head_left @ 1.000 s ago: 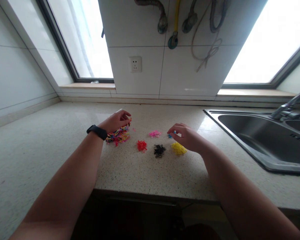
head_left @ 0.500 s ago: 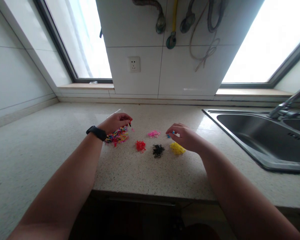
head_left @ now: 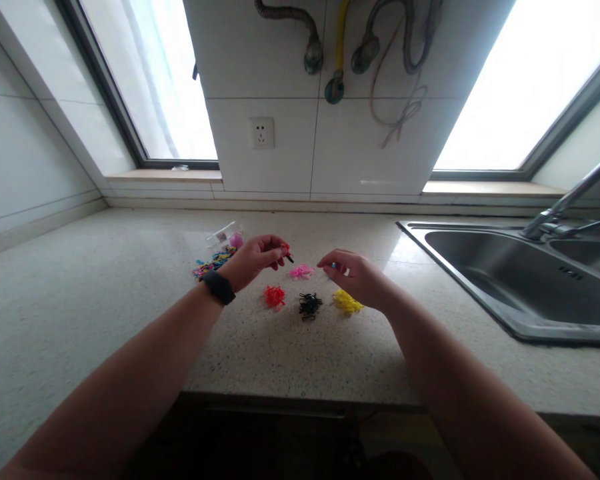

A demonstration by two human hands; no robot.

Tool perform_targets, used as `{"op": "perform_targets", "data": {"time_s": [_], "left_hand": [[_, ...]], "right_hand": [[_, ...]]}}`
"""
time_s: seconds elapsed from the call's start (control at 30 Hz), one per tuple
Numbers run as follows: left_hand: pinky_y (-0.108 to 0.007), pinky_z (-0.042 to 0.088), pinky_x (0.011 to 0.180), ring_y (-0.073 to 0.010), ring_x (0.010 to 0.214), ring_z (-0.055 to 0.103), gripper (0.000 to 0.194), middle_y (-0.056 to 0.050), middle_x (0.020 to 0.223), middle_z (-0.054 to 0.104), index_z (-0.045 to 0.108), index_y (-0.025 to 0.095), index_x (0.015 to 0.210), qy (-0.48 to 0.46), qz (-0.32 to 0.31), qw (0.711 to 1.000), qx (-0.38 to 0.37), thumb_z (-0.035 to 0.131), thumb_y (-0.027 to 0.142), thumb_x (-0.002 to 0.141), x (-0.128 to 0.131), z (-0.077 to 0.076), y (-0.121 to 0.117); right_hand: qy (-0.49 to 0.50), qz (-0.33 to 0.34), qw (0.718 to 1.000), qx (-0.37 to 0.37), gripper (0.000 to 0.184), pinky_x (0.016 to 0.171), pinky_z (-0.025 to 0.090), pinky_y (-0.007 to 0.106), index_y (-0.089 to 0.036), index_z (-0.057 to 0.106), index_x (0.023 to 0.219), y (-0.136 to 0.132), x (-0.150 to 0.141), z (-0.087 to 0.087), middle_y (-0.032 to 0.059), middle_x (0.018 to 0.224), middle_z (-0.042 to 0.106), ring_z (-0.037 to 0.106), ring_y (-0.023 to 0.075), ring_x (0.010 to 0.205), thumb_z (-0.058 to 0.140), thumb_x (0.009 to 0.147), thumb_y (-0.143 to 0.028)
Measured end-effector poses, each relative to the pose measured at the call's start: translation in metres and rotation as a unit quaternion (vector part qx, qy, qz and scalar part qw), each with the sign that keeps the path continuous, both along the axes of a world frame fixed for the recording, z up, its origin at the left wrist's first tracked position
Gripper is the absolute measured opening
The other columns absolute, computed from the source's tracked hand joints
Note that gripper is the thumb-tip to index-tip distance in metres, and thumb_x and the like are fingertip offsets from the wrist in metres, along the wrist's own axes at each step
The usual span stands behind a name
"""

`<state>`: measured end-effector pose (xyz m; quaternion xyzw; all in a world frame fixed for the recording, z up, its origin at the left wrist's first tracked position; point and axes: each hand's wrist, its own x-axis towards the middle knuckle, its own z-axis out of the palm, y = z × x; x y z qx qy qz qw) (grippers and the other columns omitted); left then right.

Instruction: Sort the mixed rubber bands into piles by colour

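Note:
My left hand [head_left: 260, 259] is closed in a pinch on a few small red and black rubber bands [head_left: 287, 251], above the counter just left of a pink pile of rubber bands [head_left: 301, 271]. My right hand [head_left: 357, 275] hovers to the right of that pink pile, thumb and fingertips together; whatever they pinch is too small to make out. A bit of blue [head_left: 334, 265] shows through the gap between its fingers. Nearer to me lie a red pile [head_left: 275, 297], a black pile [head_left: 310, 305] and a yellow pile [head_left: 347, 301]. A mixed-colour heap [head_left: 214, 261] sits partly behind my left hand.
A clear plastic bag [head_left: 225, 235] lies behind the mixed heap. The steel sink [head_left: 480, 267] with its faucet [head_left: 550, 217] is set into the counter [head_left: 290, 360] at the right. A wall socket [head_left: 262, 133] and pipe fittings [head_left: 335, 88] are on the tiled wall.
My left hand has moved right, away from the mixed heap, carrying the red and black bands. My right hand has shifted slightly left towards the pink pile. The view has shifted a little.

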<state>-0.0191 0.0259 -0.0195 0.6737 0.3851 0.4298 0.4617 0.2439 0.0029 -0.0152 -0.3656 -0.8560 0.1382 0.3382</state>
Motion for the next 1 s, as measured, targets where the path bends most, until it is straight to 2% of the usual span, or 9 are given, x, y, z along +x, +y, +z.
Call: {"op": "perform_targets", "data": {"time_s": [0.17, 0.37, 0.73, 1.0], "left_hand": [[-0.026, 0.047, 0.064, -0.0107, 0.066, 0.058, 0.019, -0.003, 0.078, 0.063, 0.061, 0.015, 0.094, -0.06, -0.049, 0.997, -0.02, 0.069, 0.028, 0.082, 0.015, -0.002, -0.009], [-0.023, 0.045, 0.064, -0.0096, 0.066, 0.057, 0.014, -0.002, 0.075, 0.063, 0.06, 0.014, 0.089, -0.105, -0.048, 0.993, -0.027, 0.069, 0.023, 0.083, 0.021, 0.003, -0.016], [-0.022, 0.045, 0.063, -0.0089, 0.064, 0.056, 0.012, -0.001, 0.072, 0.064, 0.061, 0.014, 0.086, -0.138, -0.055, 0.988, -0.032, 0.07, 0.019, 0.08, 0.03, 0.007, -0.023], [-0.02, 0.045, 0.061, -0.0078, 0.064, 0.057, 0.012, -0.001, 0.076, 0.065, 0.061, 0.013, 0.087, -0.189, -0.024, 0.981, -0.038, 0.07, 0.017, 0.079, 0.031, 0.01, -0.024]], "right_hand": [[0.071, -0.011, 0.997, -0.032, 0.015, 0.06, 0.043, 0.026, -0.019, 0.069, 0.093, -0.005, -0.014, -0.001, 0.0006, 0.073, 0.063, 0.051, 0.0122, 0.062, 0.059, 0.09, -0.029], [0.124, -0.012, 0.99, -0.06, 0.021, 0.059, 0.044, 0.026, -0.018, 0.068, 0.097, -0.004, -0.024, -0.008, 0.0019, 0.077, 0.066, 0.052, 0.0117, 0.062, 0.065, 0.087, -0.037], [0.138, -0.019, 0.988, -0.071, 0.015, 0.056, 0.04, 0.025, -0.018, 0.07, 0.086, -0.01, -0.035, -0.005, -0.0005, 0.069, 0.064, 0.05, 0.0105, 0.059, 0.065, 0.086, -0.032], [0.131, -0.004, 0.989, -0.073, 0.013, 0.055, 0.039, 0.024, -0.017, 0.068, 0.084, -0.011, -0.033, -0.004, -0.0012, 0.067, 0.061, 0.046, 0.0099, 0.058, 0.063, 0.086, -0.028]]}}
